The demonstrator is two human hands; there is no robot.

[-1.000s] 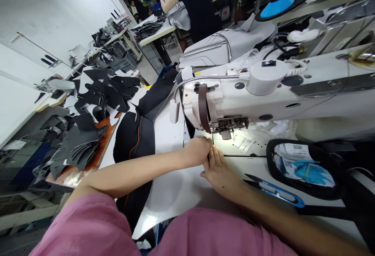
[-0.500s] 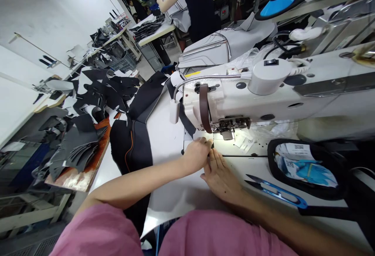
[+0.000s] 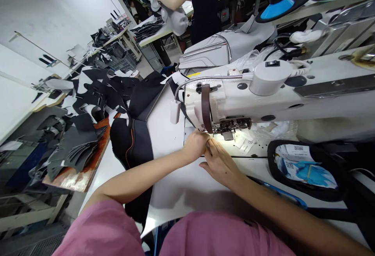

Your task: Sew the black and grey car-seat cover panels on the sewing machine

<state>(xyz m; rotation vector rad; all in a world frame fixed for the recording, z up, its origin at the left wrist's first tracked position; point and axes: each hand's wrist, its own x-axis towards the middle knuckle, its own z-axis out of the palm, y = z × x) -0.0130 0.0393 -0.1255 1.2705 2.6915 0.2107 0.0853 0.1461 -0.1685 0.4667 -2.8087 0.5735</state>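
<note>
1. Compared with half a second ago, the left hand [image 3: 195, 146] and right hand [image 3: 221, 164] both sit farther from the wearer, close up under the needle end of the machine [image 3: 234, 99].
2. The dark strip [image 3: 183, 109] at the left of the machine shows less of its length than it did; its near part had been visible reaching down toward the left hand.
3. The snips [image 3: 301, 202] are now largely covered by the right forearm, where earlier their blades lay in plain sight.
4. On the far side, a person [image 3: 206, 9] has raised a grey piece [image 3: 177, 21] and shifted it left; the black piece [image 3: 140, 138] on the left of the surface [image 3: 172, 193] lies about as before.
5. The strip's visible part lies beyond and left of the left fingers; whether it continues into them cannot be told.
6. The left fingers are curled in tightly, their tips out of sight, so what they grip cannot be told.
7. The right fingers are extended and close together, thumb apart, tips against the left hand; anything beneath them is hidden.
</note>
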